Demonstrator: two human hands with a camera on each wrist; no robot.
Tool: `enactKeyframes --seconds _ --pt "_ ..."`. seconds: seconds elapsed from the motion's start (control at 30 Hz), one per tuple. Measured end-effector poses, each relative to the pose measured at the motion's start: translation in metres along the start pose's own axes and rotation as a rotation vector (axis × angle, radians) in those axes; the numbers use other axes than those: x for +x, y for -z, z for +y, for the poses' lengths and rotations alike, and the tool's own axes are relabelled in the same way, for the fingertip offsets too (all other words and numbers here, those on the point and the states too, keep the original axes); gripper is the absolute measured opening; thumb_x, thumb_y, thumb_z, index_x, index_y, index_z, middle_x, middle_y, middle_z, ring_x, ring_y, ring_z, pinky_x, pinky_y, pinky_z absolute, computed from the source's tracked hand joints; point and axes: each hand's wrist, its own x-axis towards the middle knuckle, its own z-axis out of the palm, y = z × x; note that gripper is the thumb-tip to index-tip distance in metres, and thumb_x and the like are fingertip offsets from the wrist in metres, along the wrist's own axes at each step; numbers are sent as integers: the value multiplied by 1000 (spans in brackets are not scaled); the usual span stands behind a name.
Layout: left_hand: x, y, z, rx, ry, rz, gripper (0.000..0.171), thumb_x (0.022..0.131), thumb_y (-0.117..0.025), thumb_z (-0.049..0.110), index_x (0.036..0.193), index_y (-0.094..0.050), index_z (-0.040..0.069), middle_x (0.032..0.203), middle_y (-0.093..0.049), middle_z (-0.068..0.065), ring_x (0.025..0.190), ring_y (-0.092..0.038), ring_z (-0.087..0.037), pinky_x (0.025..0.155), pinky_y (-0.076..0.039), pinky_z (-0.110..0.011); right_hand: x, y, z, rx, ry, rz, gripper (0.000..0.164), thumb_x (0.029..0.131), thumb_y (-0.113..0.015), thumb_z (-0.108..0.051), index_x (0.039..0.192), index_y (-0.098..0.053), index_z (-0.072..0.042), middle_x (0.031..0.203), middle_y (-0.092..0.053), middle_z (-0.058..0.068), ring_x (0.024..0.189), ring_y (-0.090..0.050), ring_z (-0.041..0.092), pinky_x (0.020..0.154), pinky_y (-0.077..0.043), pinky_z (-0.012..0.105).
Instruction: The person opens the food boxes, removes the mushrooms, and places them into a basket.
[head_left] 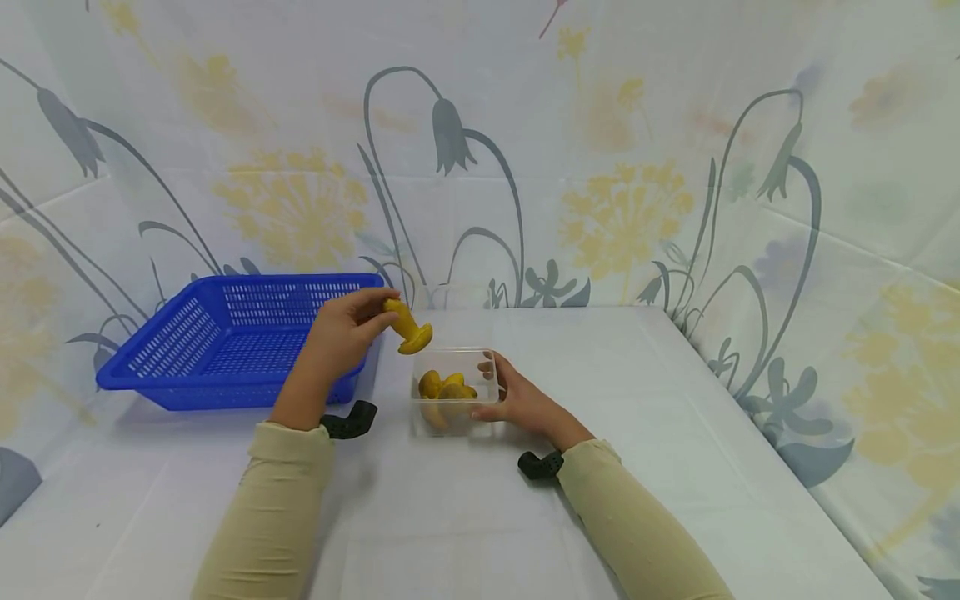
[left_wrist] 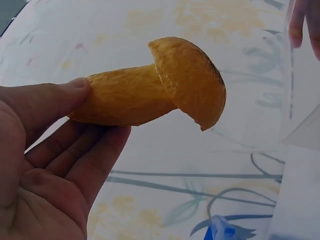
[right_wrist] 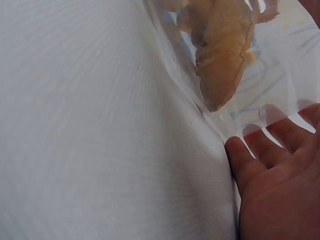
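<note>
My left hand point(head_left: 339, 340) pinches a yellow toy mushroom point(head_left: 409, 328) by its stem, thumb on one side and fingers on the other. The mushroom hangs tilted, cap down to the right, above the back left edge of a clear plastic container point(head_left: 453, 403). In the left wrist view the mushroom point(left_wrist: 132, 95) shows a smooth stem and a domed cap with a dark patch. Several yellow-brown mushrooms point(head_left: 448, 388) lie inside the container. My right hand point(head_left: 525, 407) grips the container's right side, thumb near the front and fingers behind. The right wrist view shows fingertips point(right_wrist: 240, 155) against its clear wall.
A blue perforated plastic basket point(head_left: 225, 390) stands at the left, behind my left forearm. Both containers rest on a white-covered table point(head_left: 435, 500). A flower-patterned cloth point(head_left: 480, 208) hangs behind the table and along its right side.
</note>
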Motion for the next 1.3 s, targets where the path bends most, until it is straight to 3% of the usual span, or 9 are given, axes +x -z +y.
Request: enactKeyframes --seconds 0.6,1.3 --pt "-9 33 -13 4 47 120 41 97 -57 34 134 -58 15 125 -66 -10 114 -62 -23 100 -50 -38 -1 -1 -2 -10 6 -5 109 74 -82 -42 156 -12 -22 156 -34 3 143 -36 26 115 -33 48" --pt "-12 49 -33 15 128 189 40 99 -54 32 134 -56 12 131 -61 -13 125 -56 -29 105 -44 -48 -1 0 -2 -13 20 -5 111 74 -82 -40 156 -10 -19 155 -34 4 143 -35 23 115 -34 45"
